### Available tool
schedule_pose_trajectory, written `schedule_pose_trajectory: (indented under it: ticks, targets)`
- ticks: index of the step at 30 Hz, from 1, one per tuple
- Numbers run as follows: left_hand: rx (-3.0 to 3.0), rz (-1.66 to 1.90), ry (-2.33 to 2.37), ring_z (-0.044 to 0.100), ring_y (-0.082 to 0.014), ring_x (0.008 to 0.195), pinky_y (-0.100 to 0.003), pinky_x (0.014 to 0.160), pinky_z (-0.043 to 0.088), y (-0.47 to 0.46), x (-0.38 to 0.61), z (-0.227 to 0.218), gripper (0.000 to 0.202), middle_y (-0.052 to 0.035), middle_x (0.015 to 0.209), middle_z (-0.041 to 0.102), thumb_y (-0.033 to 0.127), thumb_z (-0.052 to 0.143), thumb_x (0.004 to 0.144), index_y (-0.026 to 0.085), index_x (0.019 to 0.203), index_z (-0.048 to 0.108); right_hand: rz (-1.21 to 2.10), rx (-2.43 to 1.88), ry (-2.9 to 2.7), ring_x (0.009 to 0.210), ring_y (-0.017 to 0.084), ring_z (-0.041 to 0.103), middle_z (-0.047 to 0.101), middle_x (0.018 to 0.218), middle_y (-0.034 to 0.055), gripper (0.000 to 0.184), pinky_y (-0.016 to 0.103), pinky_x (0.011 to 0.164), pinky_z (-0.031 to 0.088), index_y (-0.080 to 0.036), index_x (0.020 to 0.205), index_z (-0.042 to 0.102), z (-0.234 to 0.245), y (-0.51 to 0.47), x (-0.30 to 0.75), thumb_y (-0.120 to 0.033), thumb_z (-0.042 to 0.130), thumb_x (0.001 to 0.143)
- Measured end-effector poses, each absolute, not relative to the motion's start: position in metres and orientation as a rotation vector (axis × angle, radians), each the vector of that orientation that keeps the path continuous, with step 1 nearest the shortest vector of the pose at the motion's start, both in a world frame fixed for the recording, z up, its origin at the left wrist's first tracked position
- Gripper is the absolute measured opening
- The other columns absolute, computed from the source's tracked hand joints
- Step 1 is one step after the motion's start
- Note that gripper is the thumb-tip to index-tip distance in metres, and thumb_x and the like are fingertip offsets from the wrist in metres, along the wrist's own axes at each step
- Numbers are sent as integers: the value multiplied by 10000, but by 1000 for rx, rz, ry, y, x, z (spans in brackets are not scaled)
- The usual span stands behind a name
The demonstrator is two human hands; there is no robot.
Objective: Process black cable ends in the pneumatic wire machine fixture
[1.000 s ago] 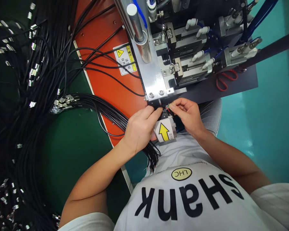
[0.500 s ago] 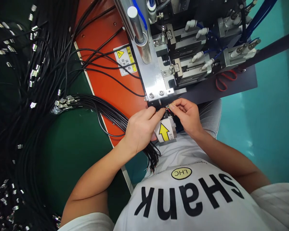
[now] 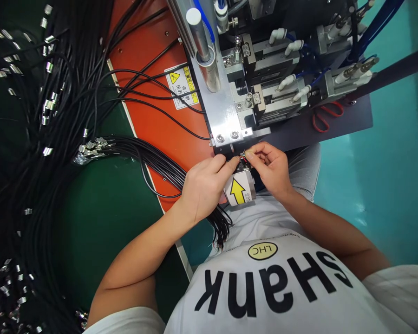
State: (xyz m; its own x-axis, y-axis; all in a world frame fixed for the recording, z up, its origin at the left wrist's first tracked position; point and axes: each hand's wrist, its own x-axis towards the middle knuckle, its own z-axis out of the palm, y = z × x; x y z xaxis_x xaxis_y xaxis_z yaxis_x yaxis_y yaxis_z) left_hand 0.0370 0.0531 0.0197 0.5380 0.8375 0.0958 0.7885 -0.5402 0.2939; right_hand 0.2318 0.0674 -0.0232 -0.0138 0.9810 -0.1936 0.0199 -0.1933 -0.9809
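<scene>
Thin coloured wires [image 3: 243,157] show between my two hands, at the front end of a machine. With thumb and index finger, my right hand [image 3: 272,168] pinches these wires from the right. My left hand [image 3: 204,185] is closed, its index fingertip meeting the same wires from the left; the rest of its grip is hidden. Just below the fingertips sits a metal block with a yellow arrow label [image 3: 239,190]. A bundle of black cables [image 3: 156,160] passes beneath my left hand, its bare wire ends [image 3: 220,239] hanging by my shirt.
Metal clamps and air cylinders [image 3: 275,99] stand beyond my hands, beside a metal plate [image 3: 226,118] with a post. An orange machine base [image 3: 149,120] carries loose cables and a warning label [image 3: 181,86]. Red-handled scissors [image 3: 327,116] lie right. Many metal-tipped cables [image 3: 48,106] cover the green table [image 3: 101,232].
Both hands stay at nearly the same spot, with only tiny finger movement at the wires. The view has shifted very slightly.
</scene>
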Motion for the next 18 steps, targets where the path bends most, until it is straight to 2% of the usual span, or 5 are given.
schedule_pose_trajectory:
  ticks: [12, 18]
  targets:
    - [2593, 279, 1362, 581, -185, 755, -293, 612, 448, 56, 38, 23, 442, -51, 894, 635, 85, 433, 899, 168, 1310, 572, 1293, -1439, -1133, 654, 104, 572, 606, 787, -4, 118, 253, 607, 479, -191, 787, 642, -20, 67, 227, -272, 697, 852]
    - [2589, 320, 1336, 610, -196, 798, -302, 632, 470, 59, 37, 22, 411, -58, 937, 656, 81, 446, 883, 156, 1260, 593, 1578, -1459, -980, 572, 96, 557, 617, 709, -16, 188, 254, 575, 465, -176, 786, 647, -13, 73, 233, -341, 724, 835]
